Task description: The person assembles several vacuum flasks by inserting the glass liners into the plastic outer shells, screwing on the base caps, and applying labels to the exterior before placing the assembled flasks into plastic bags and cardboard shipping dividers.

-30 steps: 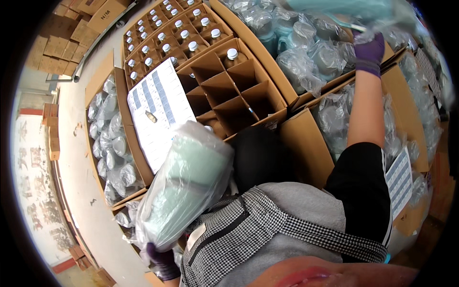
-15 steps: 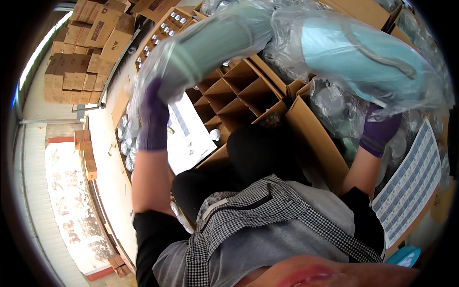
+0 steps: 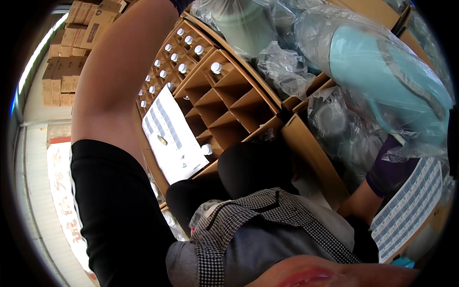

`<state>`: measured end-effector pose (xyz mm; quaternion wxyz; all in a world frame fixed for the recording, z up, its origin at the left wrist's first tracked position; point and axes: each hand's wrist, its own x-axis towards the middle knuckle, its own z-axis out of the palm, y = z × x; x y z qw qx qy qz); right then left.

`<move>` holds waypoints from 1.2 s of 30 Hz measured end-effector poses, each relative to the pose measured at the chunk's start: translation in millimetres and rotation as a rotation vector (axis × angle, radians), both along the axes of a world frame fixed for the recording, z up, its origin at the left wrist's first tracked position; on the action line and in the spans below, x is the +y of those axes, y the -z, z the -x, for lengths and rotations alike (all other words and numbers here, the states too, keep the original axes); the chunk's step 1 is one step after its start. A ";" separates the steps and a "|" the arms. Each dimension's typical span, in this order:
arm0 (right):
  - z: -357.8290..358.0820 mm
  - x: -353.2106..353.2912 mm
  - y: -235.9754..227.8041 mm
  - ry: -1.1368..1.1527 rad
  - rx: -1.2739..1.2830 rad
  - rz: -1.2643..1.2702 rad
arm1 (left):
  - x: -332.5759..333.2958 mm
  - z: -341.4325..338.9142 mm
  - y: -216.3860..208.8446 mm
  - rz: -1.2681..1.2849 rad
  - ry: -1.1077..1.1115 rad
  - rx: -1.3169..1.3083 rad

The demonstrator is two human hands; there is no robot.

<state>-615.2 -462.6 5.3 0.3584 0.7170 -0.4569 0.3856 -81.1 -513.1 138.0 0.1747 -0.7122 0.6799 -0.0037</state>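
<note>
A light-blue jug [image 3: 358, 57] in a clear plastic bag lies tilted at upper right, a grey strip along its side. My right hand [image 3: 393, 165], in a purple glove, is closed at its lower end, the fingers partly covered by the bag. My left arm stretches up to the top edge, where only a bit of my purple-gloved left hand [image 3: 181, 4] shows; its fingers are out of sight. Near it, a bagged pale-green jug [image 3: 244, 31] stands at top centre, cut off by the frame.
A divided cardboard carton [image 3: 234, 103] holds a few white-capped bottles, with a printed sheet [image 3: 169, 129] lying over its left side. Beyond is another carton of several white-capped bottles [image 3: 174, 57]. Another label sheet [image 3: 409, 210] is at right. Stacked boxes [image 3: 62, 76] stand far left.
My left arm has reached up and forward, carrying the pale-green jug from upper left toward top centre. My right hand and the light-blue jug have shifted slightly right and down.
</note>
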 end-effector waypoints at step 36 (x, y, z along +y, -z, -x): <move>16.5 -8.3 28.4 -0.029 -0.001 -0.079 | 23.1 -29.6 145.9 0.055 -0.484 0.313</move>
